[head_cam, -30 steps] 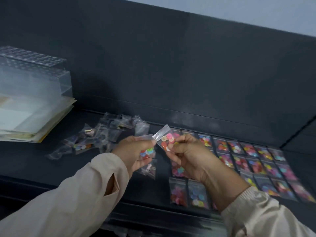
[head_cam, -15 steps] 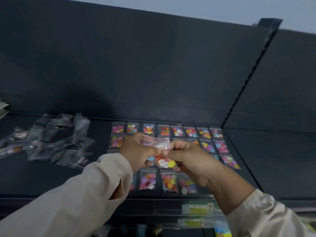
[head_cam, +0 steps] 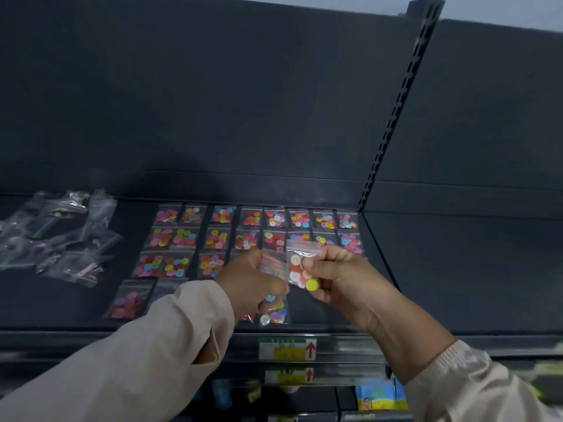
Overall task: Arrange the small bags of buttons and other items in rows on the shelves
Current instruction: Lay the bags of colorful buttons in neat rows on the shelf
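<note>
While right grip point(head_cam: 338, 278) pinches button bag point(head_cam: 300, 266), left grip point(head_cam: 249, 281) clutches second bag point(head_cam: 273, 264) just beside; sorted rows point(head_cam: 216, 239) behind both grips.

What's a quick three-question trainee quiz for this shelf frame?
1. True or false: the right hand pinches a button bag.
2. The loose pile of bags lies: A) left of the neat rows; B) right of them; C) on a lower shelf.
3. How many bags are in the back row?
Key: 1 true (the left hand grips spare bags); 2 A; 3 eight.
</note>
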The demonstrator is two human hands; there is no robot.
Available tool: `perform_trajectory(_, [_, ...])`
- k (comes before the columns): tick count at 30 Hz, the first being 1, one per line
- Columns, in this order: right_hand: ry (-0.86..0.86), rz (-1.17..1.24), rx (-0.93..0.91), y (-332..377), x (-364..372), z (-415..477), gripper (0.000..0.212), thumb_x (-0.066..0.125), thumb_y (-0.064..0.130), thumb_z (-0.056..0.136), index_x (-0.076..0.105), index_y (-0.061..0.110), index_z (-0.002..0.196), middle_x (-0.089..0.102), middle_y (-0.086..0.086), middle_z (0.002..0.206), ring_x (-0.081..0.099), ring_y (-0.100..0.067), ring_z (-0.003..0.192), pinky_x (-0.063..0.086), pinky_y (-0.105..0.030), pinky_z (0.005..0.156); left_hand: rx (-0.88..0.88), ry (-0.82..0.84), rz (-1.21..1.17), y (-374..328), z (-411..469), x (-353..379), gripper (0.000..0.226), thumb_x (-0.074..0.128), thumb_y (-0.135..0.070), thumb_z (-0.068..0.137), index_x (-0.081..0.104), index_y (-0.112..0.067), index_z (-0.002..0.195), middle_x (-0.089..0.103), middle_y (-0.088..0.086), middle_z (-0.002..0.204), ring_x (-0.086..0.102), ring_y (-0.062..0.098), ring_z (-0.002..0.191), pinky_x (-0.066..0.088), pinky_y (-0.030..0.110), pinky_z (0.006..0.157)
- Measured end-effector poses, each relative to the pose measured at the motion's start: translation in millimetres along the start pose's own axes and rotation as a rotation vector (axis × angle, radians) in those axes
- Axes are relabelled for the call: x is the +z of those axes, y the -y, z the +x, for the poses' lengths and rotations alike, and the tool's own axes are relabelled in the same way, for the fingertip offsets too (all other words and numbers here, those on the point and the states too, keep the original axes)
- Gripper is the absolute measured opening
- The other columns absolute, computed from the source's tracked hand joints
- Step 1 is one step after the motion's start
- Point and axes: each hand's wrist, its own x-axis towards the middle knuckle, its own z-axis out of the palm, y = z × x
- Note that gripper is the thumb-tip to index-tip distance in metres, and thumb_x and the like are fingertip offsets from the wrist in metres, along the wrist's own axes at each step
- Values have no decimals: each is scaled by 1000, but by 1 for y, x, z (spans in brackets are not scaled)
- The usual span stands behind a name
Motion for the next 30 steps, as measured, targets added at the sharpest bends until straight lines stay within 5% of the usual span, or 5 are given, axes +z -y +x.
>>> perform_trajectory(4, [14,3,-7,-1,-8,0,20,68,7,82,59,18,68,67,2,67,60,-9,62,47,-24,57,-15,14,-135,-3,0,7,33,77,-18,74,59,-13,101,66,12,81,54,25,70,44,34,63])
perform_trajectory(11, [-3,-84,-32,-7,-9,3,30,66,-7,77,50,17,67,63,-3,71,57,-16,66,47,-24,56,-14,8,-9,-4,11,14,31,74,-13,75,59,-16,102,66,13,84,55,24,68,43,32,58])
perform_trajectory(19, [-27,-93,1,-10,-23,9,21,56,-7,86,55,13,79,68,-11,88,66,-23,82,56,-37,75,-48,-22,-84,2,15,8,15,68,-11,82,61,-14,95,63,17,85,51,29,78,41,35,64])
perform_trajectory(24, [-117,-196,-5,-15,-20,10,23,54,-4,89,52,14,75,68,-5,77,66,-14,67,48,-24,54,-60,-33,-93,4,14,5,15,68,-12,82,61,-12,96,62,16,84,51,27,76,41,31,58])
perform_trajectory(30, [-150,-189,-13,-18,-15,10,24,51,-3,91,53,16,76,65,-5,78,63,-16,70,48,-25,55,-72,-31,-87,4,11,7,15,68,-11,81,61,-10,95,62,16,82,53,25,69,43,30,58])
